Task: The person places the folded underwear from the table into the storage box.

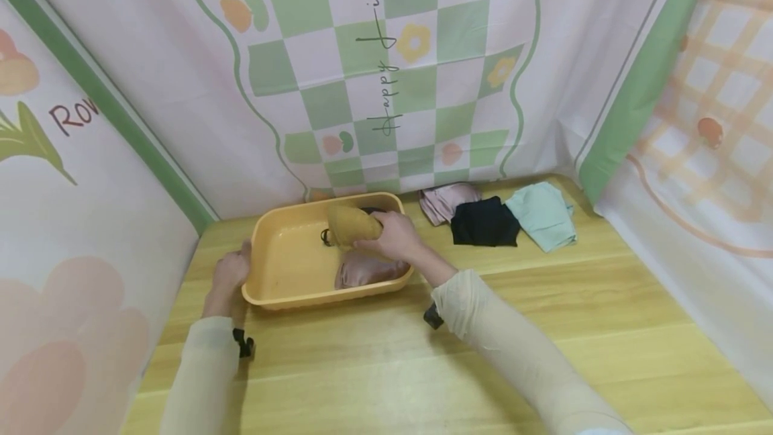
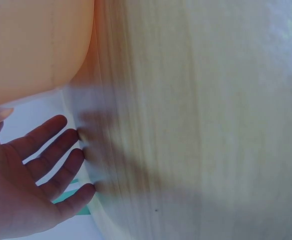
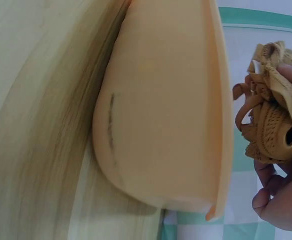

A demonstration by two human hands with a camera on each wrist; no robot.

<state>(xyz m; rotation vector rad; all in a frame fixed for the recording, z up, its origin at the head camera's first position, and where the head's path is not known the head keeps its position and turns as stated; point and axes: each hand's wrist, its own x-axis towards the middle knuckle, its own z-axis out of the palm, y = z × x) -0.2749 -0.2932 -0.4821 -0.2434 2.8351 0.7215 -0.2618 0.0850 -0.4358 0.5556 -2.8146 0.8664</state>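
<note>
The right hand (image 1: 395,237) held a mustard lace-trimmed bra (image 1: 351,225) over the yellow basin (image 1: 284,267) on the counter (image 1: 350,368), fingers clamped on it. The left hand (image 1: 231,270) had its fingers spread apart, thumb at the rim. A mauve bra (image 1: 370,272) lay inside.

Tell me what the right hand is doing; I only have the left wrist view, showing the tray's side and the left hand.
Observer: The right hand grips a mustard-brown garment.
Operator: Copy. Is it below or above the tray rim?
Observer: Above; the right wrist view shows it higher than the rim.
Operator: Anything outside the tray, off to the right?
Observer: Yes, three cloth pieces sit there in a cluster: a pink cloth, a black cloth and a mint cloth.
</note>
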